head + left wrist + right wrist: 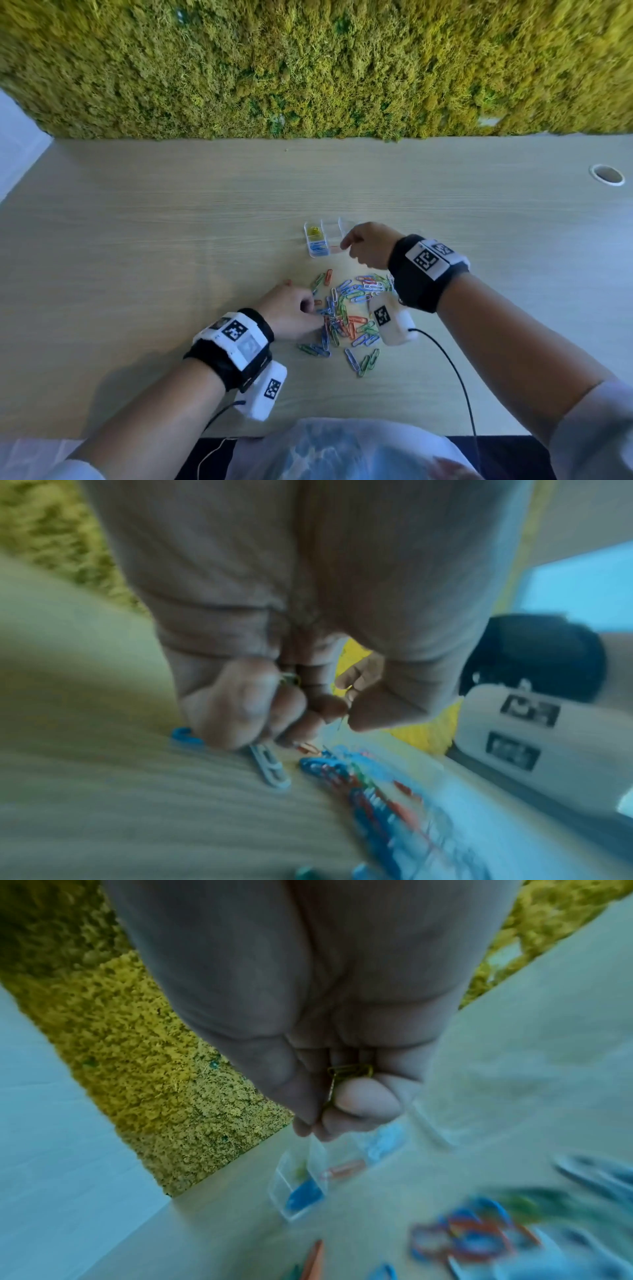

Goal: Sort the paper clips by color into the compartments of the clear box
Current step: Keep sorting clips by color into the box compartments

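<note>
The clear box (307, 236) stands on the wooden table beyond the pile; its left side holds yellow clips (313, 231) at the back and blue clips (317, 248) in front, with an orange one (334, 250) beside them. My right hand (346, 245) hovers over the box's right half, and in the right wrist view it (313, 1130) has its fingers curled round yellow clips (350, 1070) above the box (279, 1185). The left hand (310, 308) rests at the left edge of the mixed pile of clips (347, 320). Its fingers (240, 710) are curled, with a greenish clip (291, 679) tucked among them.
A moss wall (308, 68) runs along the table's far edge. A cable hole (607, 174) sits far right. A black cable (455, 370) trails from the right wrist unit to the near edge. A white clip (270, 767) lies by my left fingertips. Bare table (154, 240) spreads to the left.
</note>
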Demonstrator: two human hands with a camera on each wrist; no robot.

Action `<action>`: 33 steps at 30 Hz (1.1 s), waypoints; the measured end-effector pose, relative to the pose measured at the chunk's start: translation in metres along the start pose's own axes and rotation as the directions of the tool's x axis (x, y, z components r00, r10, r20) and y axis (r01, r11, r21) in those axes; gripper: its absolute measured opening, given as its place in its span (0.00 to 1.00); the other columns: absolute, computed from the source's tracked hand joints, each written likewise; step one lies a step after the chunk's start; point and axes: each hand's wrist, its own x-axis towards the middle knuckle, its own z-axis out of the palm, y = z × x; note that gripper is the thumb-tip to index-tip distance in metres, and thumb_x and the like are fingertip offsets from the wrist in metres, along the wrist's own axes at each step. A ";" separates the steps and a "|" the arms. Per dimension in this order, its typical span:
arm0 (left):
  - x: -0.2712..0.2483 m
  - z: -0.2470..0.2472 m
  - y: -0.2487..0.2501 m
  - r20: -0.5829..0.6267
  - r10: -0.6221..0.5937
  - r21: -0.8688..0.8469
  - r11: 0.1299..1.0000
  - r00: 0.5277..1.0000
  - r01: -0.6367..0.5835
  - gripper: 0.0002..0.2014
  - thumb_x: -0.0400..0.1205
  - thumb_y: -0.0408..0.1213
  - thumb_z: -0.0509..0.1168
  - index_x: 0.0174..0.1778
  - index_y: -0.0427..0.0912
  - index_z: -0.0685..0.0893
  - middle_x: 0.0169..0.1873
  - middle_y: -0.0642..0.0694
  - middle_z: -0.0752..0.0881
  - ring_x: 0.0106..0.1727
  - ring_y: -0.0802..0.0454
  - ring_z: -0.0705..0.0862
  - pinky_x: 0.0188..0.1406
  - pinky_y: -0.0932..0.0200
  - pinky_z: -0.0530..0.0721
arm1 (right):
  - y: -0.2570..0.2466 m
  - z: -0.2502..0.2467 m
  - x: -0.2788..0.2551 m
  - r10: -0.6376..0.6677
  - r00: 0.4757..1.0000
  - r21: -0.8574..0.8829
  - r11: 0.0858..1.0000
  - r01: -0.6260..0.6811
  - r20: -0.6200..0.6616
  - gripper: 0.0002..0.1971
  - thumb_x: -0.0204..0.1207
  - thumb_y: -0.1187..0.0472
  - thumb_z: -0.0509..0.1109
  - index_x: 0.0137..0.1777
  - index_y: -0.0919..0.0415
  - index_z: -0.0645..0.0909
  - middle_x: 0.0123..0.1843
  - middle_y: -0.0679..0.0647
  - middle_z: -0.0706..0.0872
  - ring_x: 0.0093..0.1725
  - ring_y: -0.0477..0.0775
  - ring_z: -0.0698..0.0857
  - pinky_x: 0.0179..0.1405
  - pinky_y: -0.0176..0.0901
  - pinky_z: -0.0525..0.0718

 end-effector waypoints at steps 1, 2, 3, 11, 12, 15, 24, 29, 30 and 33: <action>0.001 -0.002 -0.001 0.029 -0.032 -0.151 0.988 0.999 0.036 0.11 0.77 0.38 0.65 0.30 0.46 0.73 0.27 0.51 0.77 0.25 0.56 0.71 0.23 0.64 0.70 | -0.006 -0.003 0.008 0.004 1.000 -0.029 1.000 -0.004 -0.001 0.15 0.81 0.70 0.57 0.56 0.60 0.84 0.43 0.52 0.81 0.33 0.47 0.77 0.31 0.32 0.73; 0.001 -0.005 -0.003 0.074 -0.067 -0.343 0.935 0.995 0.089 0.11 0.79 0.35 0.63 0.31 0.44 0.73 0.26 0.49 0.76 0.22 0.57 0.70 0.20 0.65 0.69 | -0.012 -0.005 0.015 0.007 1.000 -0.048 0.999 -0.008 -0.009 0.14 0.80 0.71 0.58 0.55 0.59 0.84 0.40 0.53 0.82 0.32 0.49 0.78 0.30 0.35 0.75; 0.002 -0.007 -0.005 0.113 -0.088 -0.533 0.835 0.990 0.136 0.11 0.81 0.31 0.60 0.32 0.42 0.72 0.26 0.48 0.75 0.21 0.57 0.70 0.18 0.66 0.68 | -0.018 -0.007 0.022 0.008 1.000 -0.063 0.998 -0.009 -0.011 0.14 0.80 0.71 0.58 0.53 0.58 0.84 0.40 0.54 0.84 0.34 0.52 0.81 0.32 0.38 0.79; 0.023 -0.036 -0.010 -0.078 -0.206 -0.753 0.653 0.975 0.078 0.11 0.80 0.23 0.55 0.34 0.42 0.70 0.29 0.45 0.72 0.24 0.54 0.66 0.13 0.67 0.63 | -0.066 -0.008 0.048 -0.078 0.996 -0.441 0.896 0.050 -0.047 0.19 0.80 0.71 0.60 0.63 0.56 0.85 0.64 0.53 0.85 0.55 0.55 0.85 0.52 0.42 0.85; 0.025 -0.040 -0.007 -0.101 -0.208 -0.731 0.679 0.973 0.069 0.11 0.80 0.23 0.55 0.36 0.42 0.71 0.29 0.45 0.73 0.24 0.53 0.67 0.14 0.67 0.64 | -0.069 -0.006 0.049 -0.091 0.995 -0.475 0.878 0.061 -0.040 0.19 0.80 0.71 0.60 0.64 0.57 0.84 0.66 0.53 0.84 0.60 0.55 0.86 0.57 0.43 0.86; 0.035 -0.051 0.001 -0.164 -0.178 -0.660 0.751 0.970 0.026 0.09 0.81 0.25 0.55 0.40 0.43 0.75 0.27 0.47 0.72 0.24 0.53 0.67 0.17 0.65 0.65 | -0.070 0.000 0.054 -0.119 0.993 -0.531 0.843 0.085 -0.030 0.18 0.80 0.70 0.59 0.64 0.61 0.84 0.65 0.55 0.85 0.62 0.56 0.86 0.58 0.46 0.86; 0.073 -0.069 0.013 -0.292 -0.059 -0.099 0.995 0.955 0.031 0.13 0.81 0.27 0.55 0.58 0.39 0.78 0.53 0.42 0.82 0.52 0.43 0.81 0.45 0.60 0.73 | -0.041 -0.018 0.048 -0.144 0.979 -0.341 0.936 0.087 -0.143 0.18 0.81 0.68 0.58 0.61 0.53 0.85 0.63 0.56 0.84 0.53 0.56 0.85 0.48 0.40 0.83; 0.090 -0.075 0.027 -0.257 0.078 0.193 0.981 0.963 -0.028 0.19 0.76 0.20 0.57 0.58 0.42 0.80 0.58 0.42 0.80 0.56 0.43 0.79 0.53 0.55 0.77 | -0.007 -0.027 0.037 -0.066 0.981 -0.278 0.961 0.013 -0.182 0.13 0.80 0.63 0.62 0.57 0.50 0.86 0.60 0.55 0.86 0.51 0.56 0.84 0.47 0.40 0.81; 0.092 -0.075 0.030 -0.247 0.104 0.237 0.970 0.963 -0.044 0.19 0.76 0.19 0.57 0.57 0.42 0.80 0.58 0.42 0.80 0.56 0.43 0.80 0.53 0.54 0.78 | -0.001 -0.028 0.036 -0.056 0.981 -0.279 0.960 0.002 -0.185 0.12 0.80 0.62 0.63 0.56 0.50 0.86 0.59 0.55 0.87 0.47 0.54 0.83 0.46 0.39 0.81; 0.096 -0.076 0.036 -0.220 0.173 0.313 0.945 0.960 -0.099 0.20 0.76 0.18 0.56 0.56 0.42 0.83 0.56 0.42 0.81 0.55 0.42 0.81 0.56 0.51 0.82 | 0.011 -0.031 0.030 -0.039 0.981 -0.270 0.963 -0.014 -0.189 0.11 0.79 0.61 0.64 0.56 0.50 0.86 0.57 0.54 0.88 0.50 0.55 0.84 0.50 0.40 0.82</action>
